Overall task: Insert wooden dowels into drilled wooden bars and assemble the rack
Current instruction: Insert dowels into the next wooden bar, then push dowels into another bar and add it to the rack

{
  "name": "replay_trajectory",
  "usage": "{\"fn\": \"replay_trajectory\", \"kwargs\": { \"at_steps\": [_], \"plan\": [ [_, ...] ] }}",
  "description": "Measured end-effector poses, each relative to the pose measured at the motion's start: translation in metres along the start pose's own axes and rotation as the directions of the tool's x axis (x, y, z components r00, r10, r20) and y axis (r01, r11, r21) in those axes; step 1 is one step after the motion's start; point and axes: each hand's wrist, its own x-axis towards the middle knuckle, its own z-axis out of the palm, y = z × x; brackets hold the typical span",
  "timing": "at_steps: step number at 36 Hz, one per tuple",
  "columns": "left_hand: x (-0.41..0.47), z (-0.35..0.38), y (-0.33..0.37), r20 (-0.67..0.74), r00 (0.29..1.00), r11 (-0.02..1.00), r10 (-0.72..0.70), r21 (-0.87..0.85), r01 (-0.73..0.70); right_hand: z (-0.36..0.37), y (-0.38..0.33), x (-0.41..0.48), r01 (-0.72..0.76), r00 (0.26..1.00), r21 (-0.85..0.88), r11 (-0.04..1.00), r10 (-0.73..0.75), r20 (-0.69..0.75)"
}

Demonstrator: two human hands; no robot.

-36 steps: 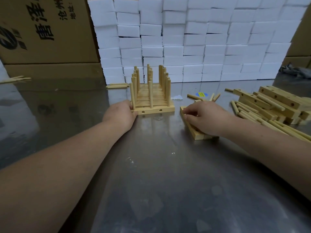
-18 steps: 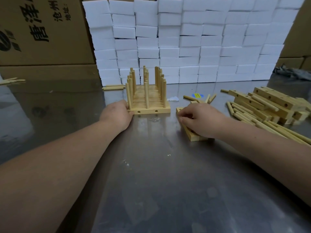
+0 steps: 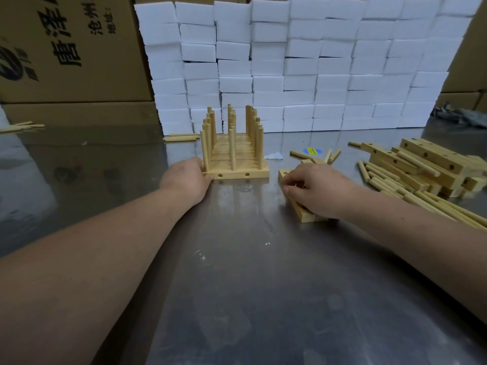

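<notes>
A wooden rack (image 3: 234, 154) stands on the steel table, built of several drilled bars with upright dowels in three rows. My left hand (image 3: 187, 178) holds its front left corner, thumb against the front bar. To the right lie a couple of flat drilled bars (image 3: 303, 213) stacked on the table. My right hand (image 3: 316, 188) covers them, fingers curled round the top bar. A pile of drilled bars (image 3: 427, 164) and loose dowels (image 3: 382, 177) sits at the far right.
A wall of white foam blocks (image 3: 290, 64) rises behind the rack. Cardboard boxes (image 3: 68, 48) stand at the back left. Loose dowels lie behind the rack (image 3: 181, 138), at the far left (image 3: 23, 126) and near a blue sticker (image 3: 312, 150).
Both hands stay where they were, left on the rack's corner and right on the flat bars. Only the camera view has shifted slightly.
</notes>
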Motion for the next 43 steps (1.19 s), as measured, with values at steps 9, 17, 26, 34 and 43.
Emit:
{"fn": "replay_trajectory", "kwargs": {
  "at_steps": [9,17,26,34,43],
  "plan": [
    [0.009,0.004,-0.001,0.007,1.000,1.000,-0.002,-0.030,0.003,0.002,0.002,0.000,0.012,1.000,-0.003,1.000,-0.012,-0.011],
    [0.016,0.006,-0.001,0.009,1.000,1.000,0.003,-0.030,-0.002,0.003,0.003,0.001,0.023,1.000,-0.013,1.000,-0.023,-0.008],
    [0.020,0.006,0.001,0.019,1.000,1.000,-0.010,-0.014,0.010,0.004,0.004,0.001,0.021,1.000,0.001,1.000,-0.021,0.001],
    [0.001,-0.003,0.011,-0.134,0.991,1.000,-0.021,-0.007,0.020,-0.004,0.006,0.002,-0.123,0.981,0.081,0.989,0.133,-0.140],
    [-0.065,-0.008,0.078,0.122,0.980,0.907,0.159,-0.409,-0.096,-0.014,0.046,0.013,-0.472,0.881,-0.101,0.876,0.464,-0.092]
  ]
}}
